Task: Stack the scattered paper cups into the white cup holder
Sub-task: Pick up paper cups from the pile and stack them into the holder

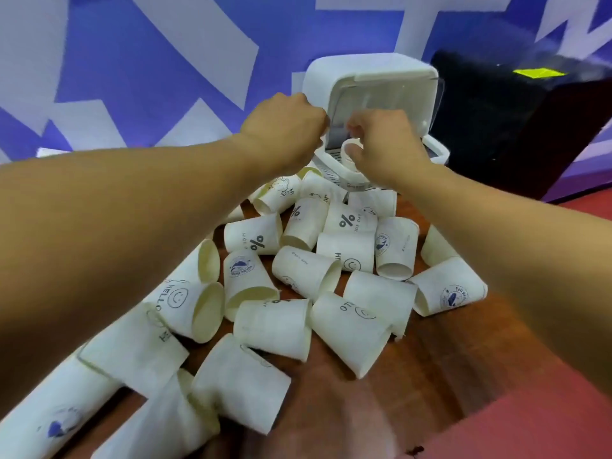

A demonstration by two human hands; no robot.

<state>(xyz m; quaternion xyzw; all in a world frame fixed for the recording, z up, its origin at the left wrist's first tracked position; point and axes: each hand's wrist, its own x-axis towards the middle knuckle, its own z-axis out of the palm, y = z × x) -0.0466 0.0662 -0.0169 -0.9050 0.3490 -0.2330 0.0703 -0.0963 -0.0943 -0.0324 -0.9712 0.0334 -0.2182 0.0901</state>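
our right hand (384,150) pinches a paper cup (351,150) at the mouth of the white cup holder (364,77); our left hand (284,127) curls round the holder's left edge. the scattered cups (298,270) lie just in front of it, light and crushable, so a gentle grip near the rim seems best

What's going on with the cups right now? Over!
Right hand pinching a paper cup at the mouth of the white cup holder. Left hand curled at its raised lid, grip unclear. Many loose cups piled beneath both arms.
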